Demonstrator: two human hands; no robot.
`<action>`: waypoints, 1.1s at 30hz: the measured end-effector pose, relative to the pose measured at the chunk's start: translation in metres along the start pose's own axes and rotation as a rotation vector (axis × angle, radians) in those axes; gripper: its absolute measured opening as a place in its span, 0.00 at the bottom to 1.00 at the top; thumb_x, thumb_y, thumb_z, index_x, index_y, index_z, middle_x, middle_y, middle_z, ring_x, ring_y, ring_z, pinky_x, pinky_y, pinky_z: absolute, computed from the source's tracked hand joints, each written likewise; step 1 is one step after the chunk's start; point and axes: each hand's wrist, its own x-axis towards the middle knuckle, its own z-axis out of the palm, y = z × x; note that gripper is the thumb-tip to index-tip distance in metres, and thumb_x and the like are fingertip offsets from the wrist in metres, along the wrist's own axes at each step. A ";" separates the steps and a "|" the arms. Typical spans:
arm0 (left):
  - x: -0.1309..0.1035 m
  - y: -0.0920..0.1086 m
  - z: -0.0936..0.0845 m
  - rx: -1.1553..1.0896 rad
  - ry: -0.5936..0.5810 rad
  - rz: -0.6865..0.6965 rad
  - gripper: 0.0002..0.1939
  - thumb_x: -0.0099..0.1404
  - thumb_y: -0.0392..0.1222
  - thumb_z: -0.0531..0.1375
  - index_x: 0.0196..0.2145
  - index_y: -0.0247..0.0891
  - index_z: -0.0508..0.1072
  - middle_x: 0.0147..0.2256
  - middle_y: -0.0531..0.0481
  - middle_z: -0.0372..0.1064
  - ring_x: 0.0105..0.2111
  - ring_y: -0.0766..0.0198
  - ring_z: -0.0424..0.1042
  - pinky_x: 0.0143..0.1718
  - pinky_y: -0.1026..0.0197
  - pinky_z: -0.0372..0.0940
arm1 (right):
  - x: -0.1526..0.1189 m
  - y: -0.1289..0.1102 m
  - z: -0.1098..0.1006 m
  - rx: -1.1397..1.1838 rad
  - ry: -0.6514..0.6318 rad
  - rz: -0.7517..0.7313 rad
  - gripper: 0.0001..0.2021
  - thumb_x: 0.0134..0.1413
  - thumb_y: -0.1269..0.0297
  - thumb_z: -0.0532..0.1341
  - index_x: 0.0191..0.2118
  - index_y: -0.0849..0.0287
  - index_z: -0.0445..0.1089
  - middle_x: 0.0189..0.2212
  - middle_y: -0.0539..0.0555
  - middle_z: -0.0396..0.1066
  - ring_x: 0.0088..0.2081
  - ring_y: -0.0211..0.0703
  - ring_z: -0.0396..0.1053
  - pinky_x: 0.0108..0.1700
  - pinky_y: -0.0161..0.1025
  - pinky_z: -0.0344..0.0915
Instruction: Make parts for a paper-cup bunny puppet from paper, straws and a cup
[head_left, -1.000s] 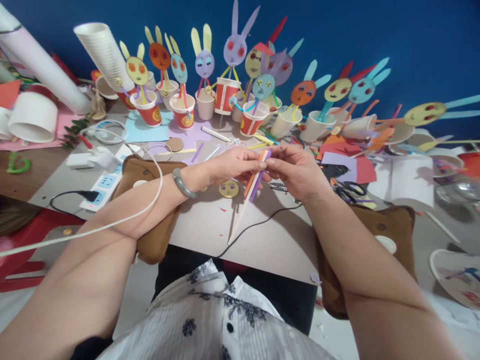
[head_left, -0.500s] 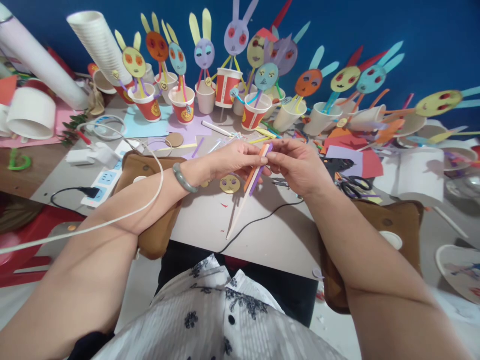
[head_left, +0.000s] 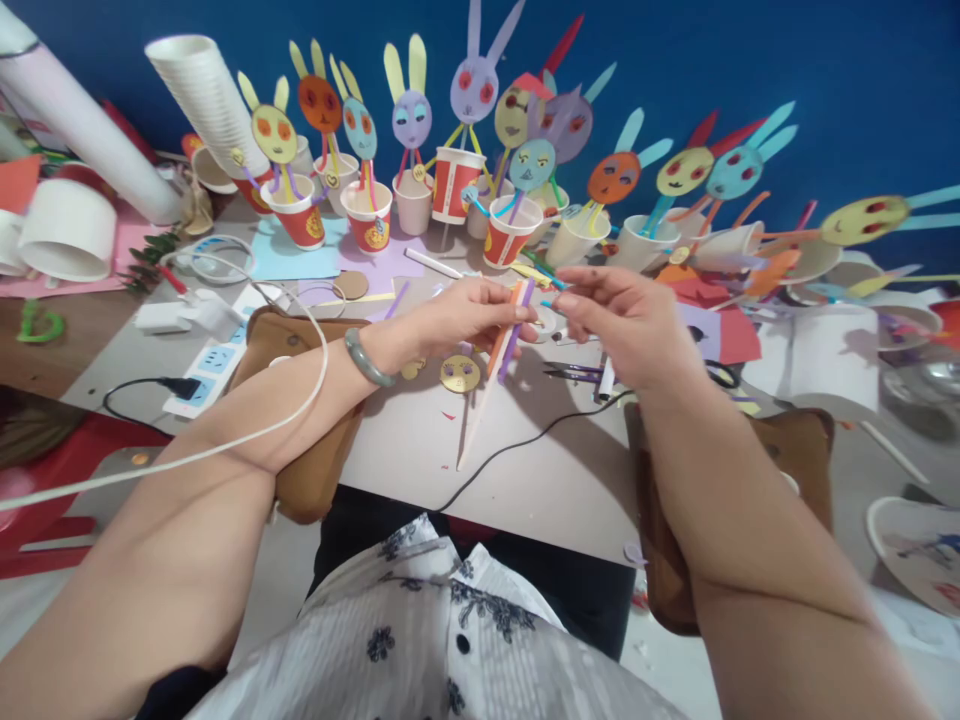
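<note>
My left hand (head_left: 476, 310), with a bangle on its wrist, pinches a thin pale stick (head_left: 478, 420) slanting down to a narrow end above the table. Gripped along with it are an orange strip (head_left: 496, 350) on one side and a purple strip (head_left: 513, 350) on the other. To the right, my right hand (head_left: 630, 320) hovers apart from the strips, thumb and fingers separated, with nothing visibly held. Below the left hand lies a yellow disc (head_left: 460, 374) with a drawn face. Dark-tipped blades (head_left: 574, 373) and a marker pen (head_left: 606, 380) lie under the right hand.
Paper cups (head_left: 510, 230) bearing rabbit-faced figures line the back by the blue wall. A power strip (head_left: 202, 370) and white cable (head_left: 307, 400) are at left, crossing over my forearm. A black cord (head_left: 525, 440) runs across the table; brown cushions (head_left: 315, 460) sit under both arms.
My right hand has let go of the strips and moved right, its fingers spreading. My left hand keeps the stick and strips in nearly the same place.
</note>
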 end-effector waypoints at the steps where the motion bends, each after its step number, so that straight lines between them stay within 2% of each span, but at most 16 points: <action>1: 0.000 0.002 -0.001 0.001 0.027 0.010 0.13 0.65 0.45 0.68 0.39 0.32 0.75 0.35 0.45 0.81 0.27 0.68 0.78 0.30 0.67 0.72 | -0.001 -0.005 -0.009 -0.153 0.035 -0.014 0.16 0.50 0.60 0.68 0.45 0.60 0.78 0.32 0.52 0.76 0.25 0.35 0.66 0.31 0.38 0.65; 2: -0.001 0.003 -0.002 0.004 0.051 0.019 0.13 0.65 0.45 0.68 0.39 0.32 0.75 0.35 0.46 0.81 0.27 0.69 0.78 0.29 0.68 0.71 | -0.001 -0.010 -0.019 -0.336 0.055 -0.032 0.15 0.51 0.60 0.68 0.43 0.61 0.79 0.31 0.54 0.77 0.26 0.38 0.68 0.31 0.39 0.64; 4: -0.001 0.005 -0.003 0.014 0.083 0.030 0.11 0.66 0.44 0.67 0.39 0.31 0.75 0.35 0.46 0.81 0.26 0.70 0.77 0.29 0.68 0.70 | -0.001 -0.017 -0.036 -0.773 0.001 -0.036 0.11 0.53 0.63 0.65 0.41 0.61 0.80 0.33 0.56 0.78 0.30 0.42 0.70 0.35 0.41 0.63; 6: 0.000 0.007 -0.004 0.022 0.102 0.023 0.09 0.67 0.41 0.66 0.38 0.31 0.74 0.35 0.46 0.80 0.25 0.71 0.76 0.28 0.67 0.70 | -0.001 -0.020 -0.046 -1.144 -0.215 0.055 0.09 0.55 0.63 0.63 0.38 0.59 0.80 0.35 0.57 0.79 0.33 0.47 0.71 0.35 0.42 0.60; 9: 0.001 0.005 -0.004 0.024 0.125 0.001 0.07 0.68 0.39 0.65 0.37 0.32 0.74 0.34 0.47 0.80 0.25 0.70 0.76 0.29 0.65 0.70 | 0.002 -0.014 -0.042 -1.386 -0.535 0.191 0.11 0.57 0.60 0.62 0.41 0.58 0.79 0.39 0.60 0.79 0.37 0.52 0.73 0.33 0.42 0.57; 11: 0.002 0.003 -0.005 0.025 0.128 0.003 0.09 0.66 0.42 0.66 0.38 0.32 0.74 0.34 0.47 0.80 0.25 0.70 0.76 0.29 0.65 0.70 | 0.004 -0.006 -0.034 -1.437 -0.647 0.215 0.11 0.55 0.61 0.63 0.41 0.58 0.77 0.39 0.61 0.78 0.39 0.53 0.73 0.32 0.40 0.56; 14: 0.001 0.001 -0.007 0.017 0.101 0.033 0.13 0.64 0.45 0.68 0.37 0.33 0.74 0.33 0.48 0.80 0.24 0.71 0.74 0.28 0.66 0.68 | 0.007 0.007 -0.023 -1.456 -0.695 0.218 0.07 0.50 0.68 0.63 0.37 0.58 0.75 0.37 0.60 0.77 0.37 0.51 0.73 0.30 0.40 0.54; 18: -0.002 0.004 -0.007 -0.022 0.067 0.046 0.12 0.63 0.44 0.69 0.36 0.33 0.74 0.32 0.49 0.79 0.23 0.72 0.73 0.27 0.67 0.67 | 0.008 0.016 -0.022 -1.442 -0.701 0.197 0.07 0.48 0.69 0.63 0.35 0.57 0.72 0.37 0.59 0.77 0.36 0.49 0.73 0.30 0.39 0.54; 25: -0.006 0.010 -0.006 -0.050 0.072 0.054 0.07 0.66 0.40 0.66 0.36 0.33 0.73 0.30 0.50 0.78 0.23 0.70 0.74 0.25 0.66 0.67 | 0.007 0.015 -0.022 -1.418 -0.684 0.172 0.07 0.47 0.68 0.64 0.35 0.57 0.71 0.37 0.59 0.77 0.36 0.49 0.73 0.30 0.39 0.54; 30: -0.005 0.008 -0.007 -0.041 0.080 0.026 0.14 0.62 0.46 0.70 0.37 0.33 0.73 0.30 0.49 0.79 0.23 0.69 0.75 0.26 0.64 0.69 | 0.007 0.015 -0.019 -1.414 -0.716 0.162 0.09 0.50 0.66 0.61 0.39 0.59 0.73 0.38 0.62 0.77 0.38 0.52 0.74 0.32 0.40 0.56; 33: -0.003 0.006 -0.009 -0.045 0.067 0.011 0.18 0.60 0.49 0.71 0.39 0.33 0.74 0.30 0.49 0.79 0.23 0.67 0.75 0.27 0.62 0.70 | 0.008 0.017 -0.020 -1.410 -0.691 0.163 0.07 0.55 0.66 0.58 0.37 0.58 0.72 0.39 0.62 0.76 0.38 0.51 0.74 0.32 0.40 0.55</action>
